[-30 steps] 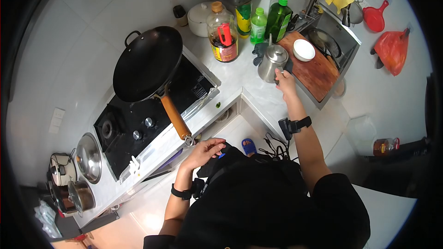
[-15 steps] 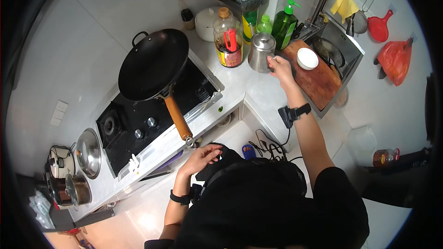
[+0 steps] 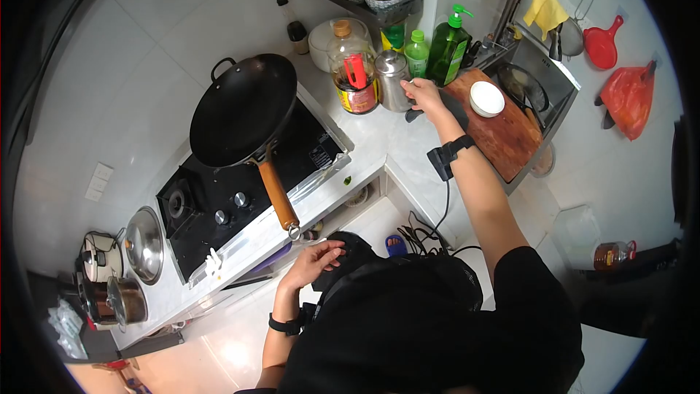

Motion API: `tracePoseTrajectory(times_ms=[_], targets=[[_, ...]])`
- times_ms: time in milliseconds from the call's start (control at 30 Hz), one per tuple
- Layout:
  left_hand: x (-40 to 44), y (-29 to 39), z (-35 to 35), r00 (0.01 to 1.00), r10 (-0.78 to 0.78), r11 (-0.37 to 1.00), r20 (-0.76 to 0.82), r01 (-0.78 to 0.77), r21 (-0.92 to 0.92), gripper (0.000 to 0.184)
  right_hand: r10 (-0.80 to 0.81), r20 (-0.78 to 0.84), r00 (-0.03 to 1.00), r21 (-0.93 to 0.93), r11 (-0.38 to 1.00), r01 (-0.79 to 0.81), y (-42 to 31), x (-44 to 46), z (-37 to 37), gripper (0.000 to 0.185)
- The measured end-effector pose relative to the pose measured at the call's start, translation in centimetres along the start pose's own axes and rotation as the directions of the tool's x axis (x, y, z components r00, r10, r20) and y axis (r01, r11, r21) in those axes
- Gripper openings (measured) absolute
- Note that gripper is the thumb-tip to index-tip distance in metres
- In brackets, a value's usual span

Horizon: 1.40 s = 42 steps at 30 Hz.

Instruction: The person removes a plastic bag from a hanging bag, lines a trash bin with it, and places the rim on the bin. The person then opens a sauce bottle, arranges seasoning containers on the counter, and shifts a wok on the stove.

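Note:
My right hand (image 3: 424,96) is closed at the side of a lidded stainless steel pot (image 3: 394,80), where its handle is mostly covered by my fingers. The pot stands upright on the counter, close beside a large bottle of dark sauce (image 3: 355,76) with a red handle. A dark shape that I cannot make out shows under my right wrist. My left hand (image 3: 315,263) is held in front of my body, loosely curled with fingers a little apart, and nothing shows in it. Nearest to it is the wooden handle (image 3: 277,193) of a black wok (image 3: 244,109) on the gas stove.
A white bowl (image 3: 486,99) sits on a wooden cutting board (image 3: 503,138) over the sink (image 3: 558,102). Green bottles (image 3: 448,47) stand behind the pot. A steel lid (image 3: 144,244) and pots line the left end. Cables (image 3: 430,232) and a blue slipper (image 3: 396,246) are on the floor.
My right hand and the steel pot have moved left, closer to the sauce bottle. A dark shape now shows beside my right hand. My left hand has barely moved.

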<state>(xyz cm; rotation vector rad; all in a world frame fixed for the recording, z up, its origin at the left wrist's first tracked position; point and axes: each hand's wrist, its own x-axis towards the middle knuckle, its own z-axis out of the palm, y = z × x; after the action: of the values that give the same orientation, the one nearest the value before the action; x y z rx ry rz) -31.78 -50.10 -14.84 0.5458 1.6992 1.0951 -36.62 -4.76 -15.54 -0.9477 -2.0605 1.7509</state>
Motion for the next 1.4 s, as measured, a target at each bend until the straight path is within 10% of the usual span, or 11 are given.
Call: tracePoseTrajectory(times_ms=[667,1400], targets=[[-0.1,0.5,0.1,0.997,-0.016,0.999,-0.07,0.013,-0.041,0.036,-0.11,-0.42,0.901,-0.073,0.993,0.088,1.7,7.5,7.8,0.037],[-0.4,-0.2,-0.3,0.996,-0.031,0.995,-0.087,0.022,-0.101,0.037,-0.222,-0.406,0.887,-0.297,0.949,0.102,3.2,7.3,6.9,0.05]])
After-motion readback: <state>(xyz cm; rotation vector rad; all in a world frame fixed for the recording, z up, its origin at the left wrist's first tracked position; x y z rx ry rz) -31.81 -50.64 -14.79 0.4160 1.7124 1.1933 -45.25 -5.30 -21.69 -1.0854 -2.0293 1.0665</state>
